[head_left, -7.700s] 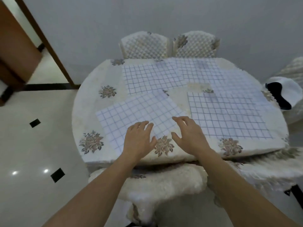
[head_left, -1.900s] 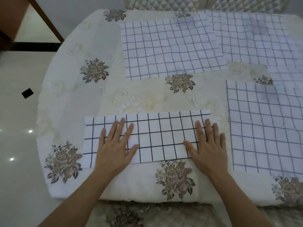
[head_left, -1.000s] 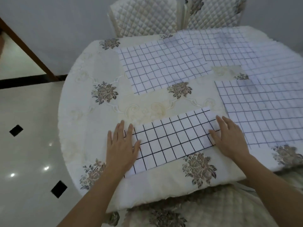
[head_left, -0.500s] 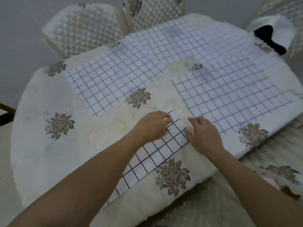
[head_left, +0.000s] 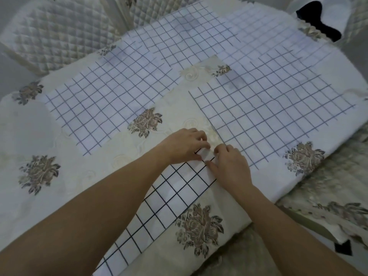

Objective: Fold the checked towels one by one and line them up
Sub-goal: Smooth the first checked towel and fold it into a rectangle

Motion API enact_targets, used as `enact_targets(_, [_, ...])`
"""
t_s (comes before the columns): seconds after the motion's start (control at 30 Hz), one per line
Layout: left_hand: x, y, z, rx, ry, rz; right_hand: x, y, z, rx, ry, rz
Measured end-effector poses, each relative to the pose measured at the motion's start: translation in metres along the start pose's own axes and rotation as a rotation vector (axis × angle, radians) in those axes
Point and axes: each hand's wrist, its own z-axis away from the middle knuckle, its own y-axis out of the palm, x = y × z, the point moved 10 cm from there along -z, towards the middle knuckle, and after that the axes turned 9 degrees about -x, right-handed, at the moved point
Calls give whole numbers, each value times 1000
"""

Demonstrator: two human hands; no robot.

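Head view, looking down on a round table under a cream floral tablecloth (head_left: 59, 148). The towel being worked, a folded towel (head_left: 171, 194) with a bold black check, lies as a long narrow strip near the table's front edge, running diagonally from the lower left up to the hands; the left forearm crosses over part of it. Both hands meet at the strip's far end. The left hand (head_left: 183, 145) has its fingers curled over the far corner and appears to pinch it, while the right hand (head_left: 229, 166) pinches the adjacent near corner, thumb lying along the edge. Holding the 2 corners of the same short end keeps the layers together and the edge square, which suggests the end is about to be lifted and carried back along the strip to halve its length; this is a judgement, as no lift is yet visible. At least 3 unfolded towels remain flat: the right towel (head_left: 278, 116) just beside the hands, the left towel (head_left: 99, 104) farther back, and the rear towels (head_left: 179, 38), which overlap near the far rim. They are spread singly, probably so each can be taken in turn. No finished row is visible, so the task seems early. Quilted chairs (head_left: 55, 32) stand behind the table, and a black-and-white object (head_left: 318, 22) rests at the upper right.
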Motion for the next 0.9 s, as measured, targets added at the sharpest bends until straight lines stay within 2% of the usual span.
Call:
enact_targets(0.2, [5,4,-3,9,-8,24,-8,11,-6,133,147,-94])
enact_targets(0.37, [7,5,-6,11,6,13,-10,18,-9,223,186,-97])
enact_targets(0.53, [11,5,-17,10,18,12,-10,11,-15,187,189,-214])
enact_targets(0.73, [26,-2,-40,95,-67,3,-19,-12,-33,139,154,-296])
enact_targets(0.9, [27,-31,-32,44,-129,11,-20,-20,-34,195,208,-429])
